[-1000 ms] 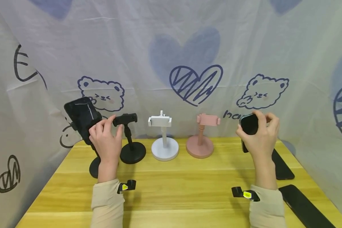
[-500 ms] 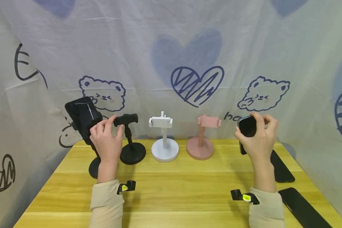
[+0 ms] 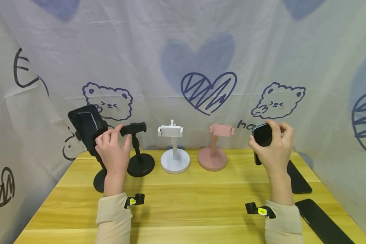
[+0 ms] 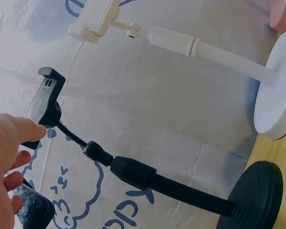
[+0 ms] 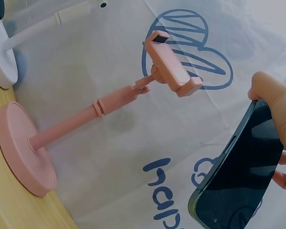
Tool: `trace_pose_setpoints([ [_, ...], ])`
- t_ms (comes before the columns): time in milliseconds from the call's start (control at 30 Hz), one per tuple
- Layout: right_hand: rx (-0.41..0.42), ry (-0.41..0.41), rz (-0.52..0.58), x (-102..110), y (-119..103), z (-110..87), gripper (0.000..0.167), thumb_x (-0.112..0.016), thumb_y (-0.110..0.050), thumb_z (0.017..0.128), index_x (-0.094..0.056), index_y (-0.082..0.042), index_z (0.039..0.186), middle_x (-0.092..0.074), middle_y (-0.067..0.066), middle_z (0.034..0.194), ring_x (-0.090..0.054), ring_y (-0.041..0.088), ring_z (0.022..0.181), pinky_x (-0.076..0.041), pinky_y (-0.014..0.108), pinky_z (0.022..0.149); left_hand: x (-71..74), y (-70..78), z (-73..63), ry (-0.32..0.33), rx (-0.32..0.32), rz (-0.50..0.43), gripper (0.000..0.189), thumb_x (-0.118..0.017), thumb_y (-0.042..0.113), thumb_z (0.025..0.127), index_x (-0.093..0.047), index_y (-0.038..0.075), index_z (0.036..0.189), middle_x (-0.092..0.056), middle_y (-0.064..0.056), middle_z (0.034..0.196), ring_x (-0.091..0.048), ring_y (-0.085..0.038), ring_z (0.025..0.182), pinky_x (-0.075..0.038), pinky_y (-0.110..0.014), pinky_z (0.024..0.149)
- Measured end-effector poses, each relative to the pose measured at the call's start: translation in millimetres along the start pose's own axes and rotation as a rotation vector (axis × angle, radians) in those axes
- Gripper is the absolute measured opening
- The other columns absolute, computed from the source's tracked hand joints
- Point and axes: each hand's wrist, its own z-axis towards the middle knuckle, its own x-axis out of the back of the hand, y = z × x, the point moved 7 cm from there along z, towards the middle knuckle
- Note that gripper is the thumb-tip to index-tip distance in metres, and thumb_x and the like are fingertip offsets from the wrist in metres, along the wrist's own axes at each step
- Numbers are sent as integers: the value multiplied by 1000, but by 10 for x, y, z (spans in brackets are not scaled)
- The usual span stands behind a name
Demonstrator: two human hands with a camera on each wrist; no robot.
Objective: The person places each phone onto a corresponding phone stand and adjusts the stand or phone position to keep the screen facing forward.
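Observation:
In the head view my left hand [image 3: 113, 149] pinches the left end of a black phone stand's clamp [image 3: 135, 128] between thumb and index finger. The left wrist view has the thumb against the lower end of that clamp [image 4: 50, 100], whose jaws hold nothing. My right hand [image 3: 274, 145] grips a dark smartphone [image 3: 262, 135] by its edges, raised above the table at the right. Seen from the right wrist, the phone [image 5: 238, 176] hangs tilted, apart from a pink phone stand [image 5: 66, 126]. Part of its screen is hidden by my fingers.
A white phone stand [image 3: 175, 161] and the pink one stand at the back middle. Far left, another black stand [image 3: 100, 180] carries a tilted phone [image 3: 86, 122]. Two dark phones lie at the right: a farther phone [image 3: 299, 178] and a nearer phone [image 3: 323, 222]. A printed cloth [image 3: 152, 67] hangs behind.
My right hand has shifted slightly left with the smartphone. The left hand keeps its place at the black stand's clamp. The head view has swung a little.

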Motion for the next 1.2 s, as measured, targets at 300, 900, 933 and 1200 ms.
trace_pose_setpoints([
  [300, 14, 3, 27, 51, -77, 5, 58, -72, -31, 73, -55, -10, 124, -40, 25, 118, -41, 38, 109, -38, 51, 83, -15, -27, -14, 0, 14, -6, 33, -69, 20, 91, -64, 11, 122, -58, -19, 114, -42, -40, 108, -32, -55, 90],
  [900, 143, 34, 122, 57, -418, 45, 57, -69, -35, 73, -58, -7, 123, -43, 29, 113, -43, 40, 103, -39, 48, 79, -4, 0, 21, 31, -23, -18, 32, -69, 19, 90, -65, 10, 121, -58, -19, 112, -42, -40, 106, -33, -54, 87],
  [933, 141, 28, 123, 51, -431, 41, 58, -70, -33, 73, -58, -8, 123, -43, 29, 114, -43, 40, 104, -39, 49, 79, -3, 6, 24, 30, -25, -17, 32, -69, 20, 90, -65, 11, 121, -58, -19, 112, -42, -40, 106, -33, -54, 87],
  [1200, 181, 19, 137, 1, -551, -7, 58, -70, -33, 72, -58, -7, 122, -43, 29, 111, -45, 41, 100, -41, 50, 78, -5, -12, 13, 21, -8, -4, 32, -70, 18, 90, -65, 10, 121, -59, -19, 112, -43, -40, 106, -33, -54, 88],
])
